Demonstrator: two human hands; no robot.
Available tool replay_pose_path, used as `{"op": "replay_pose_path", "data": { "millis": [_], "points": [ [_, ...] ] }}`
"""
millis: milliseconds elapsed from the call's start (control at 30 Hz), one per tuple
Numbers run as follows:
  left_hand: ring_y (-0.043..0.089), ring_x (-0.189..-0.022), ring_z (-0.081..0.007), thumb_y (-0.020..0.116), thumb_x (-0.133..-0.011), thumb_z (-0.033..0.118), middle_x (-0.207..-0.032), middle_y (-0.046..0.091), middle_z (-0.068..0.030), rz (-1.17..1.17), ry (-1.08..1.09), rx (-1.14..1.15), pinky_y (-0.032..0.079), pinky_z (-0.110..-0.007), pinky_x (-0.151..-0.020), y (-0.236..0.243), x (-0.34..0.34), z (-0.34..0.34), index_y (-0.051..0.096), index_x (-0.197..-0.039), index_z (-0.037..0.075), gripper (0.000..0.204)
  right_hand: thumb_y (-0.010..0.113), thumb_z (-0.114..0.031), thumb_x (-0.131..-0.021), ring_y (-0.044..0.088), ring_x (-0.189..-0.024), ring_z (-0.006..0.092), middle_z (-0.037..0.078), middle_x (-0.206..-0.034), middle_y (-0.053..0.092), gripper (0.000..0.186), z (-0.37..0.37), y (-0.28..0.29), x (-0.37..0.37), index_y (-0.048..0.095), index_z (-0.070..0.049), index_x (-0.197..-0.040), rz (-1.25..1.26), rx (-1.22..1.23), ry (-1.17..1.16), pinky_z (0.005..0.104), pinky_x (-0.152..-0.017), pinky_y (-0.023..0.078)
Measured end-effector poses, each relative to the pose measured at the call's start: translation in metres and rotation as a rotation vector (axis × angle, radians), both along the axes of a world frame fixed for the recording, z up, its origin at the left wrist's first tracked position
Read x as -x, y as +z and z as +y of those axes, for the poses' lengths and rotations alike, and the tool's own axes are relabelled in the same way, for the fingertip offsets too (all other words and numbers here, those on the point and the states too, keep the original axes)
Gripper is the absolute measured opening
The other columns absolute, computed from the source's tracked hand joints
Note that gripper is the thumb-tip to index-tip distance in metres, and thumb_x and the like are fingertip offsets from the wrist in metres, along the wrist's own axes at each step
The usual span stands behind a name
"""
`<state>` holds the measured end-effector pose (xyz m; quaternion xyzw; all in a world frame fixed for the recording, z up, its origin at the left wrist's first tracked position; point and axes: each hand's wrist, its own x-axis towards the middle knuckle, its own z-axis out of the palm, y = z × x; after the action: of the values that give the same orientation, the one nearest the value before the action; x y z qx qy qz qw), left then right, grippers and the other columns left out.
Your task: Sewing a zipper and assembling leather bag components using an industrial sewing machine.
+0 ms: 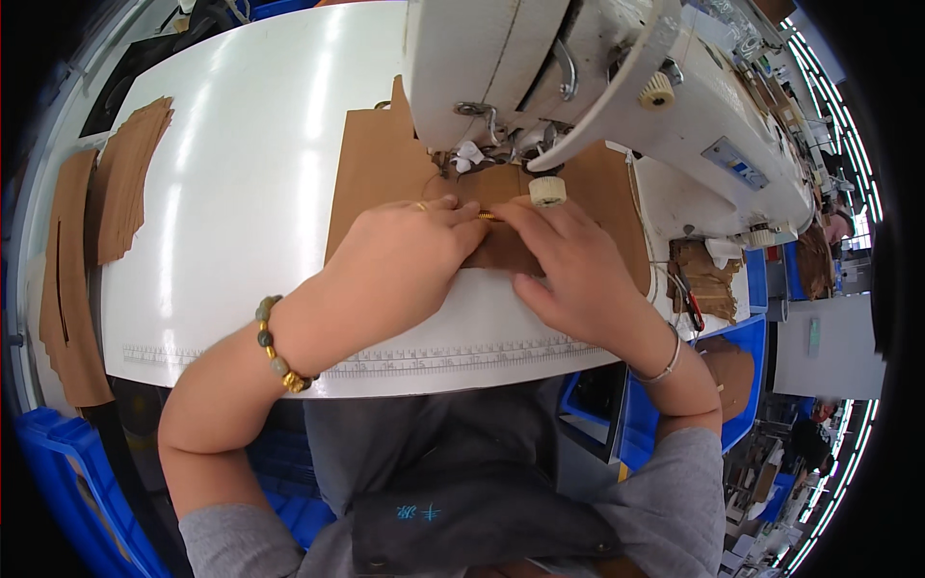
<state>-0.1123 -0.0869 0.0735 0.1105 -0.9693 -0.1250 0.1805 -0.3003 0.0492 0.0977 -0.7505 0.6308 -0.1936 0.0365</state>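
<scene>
A brown flat panel (371,159), leather-like, lies on the white table beneath the head of a sewing machine (491,77). Gold teeth of a zipper (488,216) show in the small gap between my two hands, just in front of the needle area. My left hand (405,255) has curled fingers closed at the zipper's left end and pressed down on the panel. My right hand (573,255) lies with its fingers stretched over the panel, the index tip touching the zipper's right end and the thumb spread apart. My fingers hide most of the zipper.
Stacked brown pieces (135,183) and long brown strips (69,279) lie at the left. A printed ruler (414,362) runs along the table's front edge. Red-handled snips (690,303) and brown scraps (708,275) are at the right, above a blue bin (756,376).
</scene>
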Motion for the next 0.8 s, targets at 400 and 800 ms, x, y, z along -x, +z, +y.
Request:
{"op": "replay_pose_path", "data": {
  "millis": [400, 800],
  "points": [
    [0.061, -0.126, -0.0329, 0.078, -0.088, 0.022, -0.13, 0.068, -0.0107, -0.004, 0.142, -0.018, 0.049, -0.049, -0.109, -0.022, -0.089, 0.007, 0.07, -0.118, 0.003, 0.037, 0.067, -0.012, -0.093, 0.061, -0.1, 0.039, 0.019, -0.104, 0.065, 0.032, -0.024, -0.026, 0.018, 0.071, -0.005, -0.124, -0.239, -0.176, -0.029, 0.0489, -0.088, 0.051],
    [0.062, -0.119, -0.027, 0.069, -0.094, 0.023, -0.127, 0.069, -0.0047, 0.156, 0.129, 0.181, 0.044, -0.043, -0.094, -0.082, 0.024, -0.124, 0.072, -0.123, 0.012, 0.031, 0.065, -0.009, -0.092, 0.063, -0.102, 0.037, 0.012, -0.113, 0.067, 0.025, -0.023, -0.023, 0.012, 0.07, -0.004, -0.116, -0.183, -0.057, 0.003, 0.0466, -0.092, 0.049]
  ]
}}
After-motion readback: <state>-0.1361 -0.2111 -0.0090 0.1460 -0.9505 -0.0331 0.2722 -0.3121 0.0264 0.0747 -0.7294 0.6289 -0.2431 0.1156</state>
